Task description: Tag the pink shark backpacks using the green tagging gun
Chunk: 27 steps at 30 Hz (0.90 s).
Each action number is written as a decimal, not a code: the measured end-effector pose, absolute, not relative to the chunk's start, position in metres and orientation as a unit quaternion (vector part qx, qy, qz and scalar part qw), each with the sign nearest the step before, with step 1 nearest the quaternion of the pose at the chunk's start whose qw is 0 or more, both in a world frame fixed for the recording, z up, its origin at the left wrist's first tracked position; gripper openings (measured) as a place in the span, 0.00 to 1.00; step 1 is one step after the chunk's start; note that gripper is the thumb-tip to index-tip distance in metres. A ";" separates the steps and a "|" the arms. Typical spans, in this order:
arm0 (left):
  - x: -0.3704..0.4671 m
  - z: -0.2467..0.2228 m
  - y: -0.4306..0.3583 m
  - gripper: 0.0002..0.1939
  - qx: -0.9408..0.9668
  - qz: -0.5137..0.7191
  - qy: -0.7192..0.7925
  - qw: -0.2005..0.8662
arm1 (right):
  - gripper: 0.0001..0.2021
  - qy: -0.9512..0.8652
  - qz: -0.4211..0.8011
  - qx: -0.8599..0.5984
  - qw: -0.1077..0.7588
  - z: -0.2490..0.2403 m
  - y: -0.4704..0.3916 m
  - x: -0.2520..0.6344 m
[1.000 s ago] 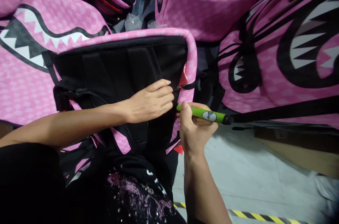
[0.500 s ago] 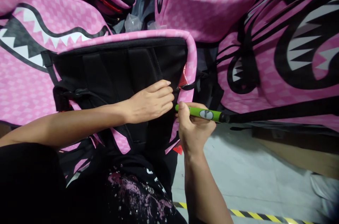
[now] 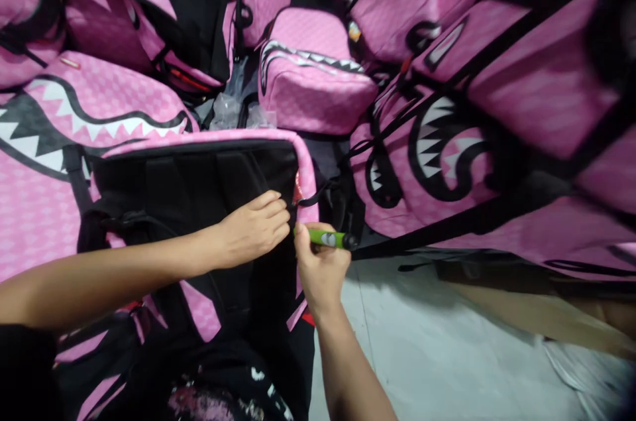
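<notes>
A pink checkered backpack (image 3: 233,137) lies in front of me with its black padded back panel (image 3: 193,185) facing up. My left hand (image 3: 258,229) rests on that panel near its right edge, fingers together and curled against the fabric; the thumb is hidden. My right hand (image 3: 322,272) is closed around a green pen-like tool (image 3: 322,237) with a black end and a pale oval mark. The tool's left end meets the pink edge piping, where the hands nearly touch. A red tag (image 3: 298,189) and a black loop (image 3: 311,200) sit just above.
Pink backpacks with shark-teeth prints, one at the left (image 3: 99,103) and several at the right (image 3: 447,156), surround the work. A small pink bag (image 3: 318,99) stands behind. Clear plastic (image 3: 226,109) lies beyond the top edge. Grey floor (image 3: 397,315) and cardboard (image 3: 521,315) show lower right.
The view has tilted up and shifted right, so everything sits lower and further left, and more bags show behind. Both hands keep about the same place on the backpack.
</notes>
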State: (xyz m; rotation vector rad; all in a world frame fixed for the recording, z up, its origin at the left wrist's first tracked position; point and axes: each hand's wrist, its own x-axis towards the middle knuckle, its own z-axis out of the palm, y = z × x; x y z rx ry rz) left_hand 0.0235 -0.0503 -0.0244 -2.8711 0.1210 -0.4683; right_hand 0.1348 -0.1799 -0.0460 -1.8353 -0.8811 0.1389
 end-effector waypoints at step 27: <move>-0.032 0.167 -0.135 0.14 -0.980 -0.084 -0.169 -0.055 | 0.28 -0.665 -0.224 -0.458 0.546 0.083 -0.253 0.132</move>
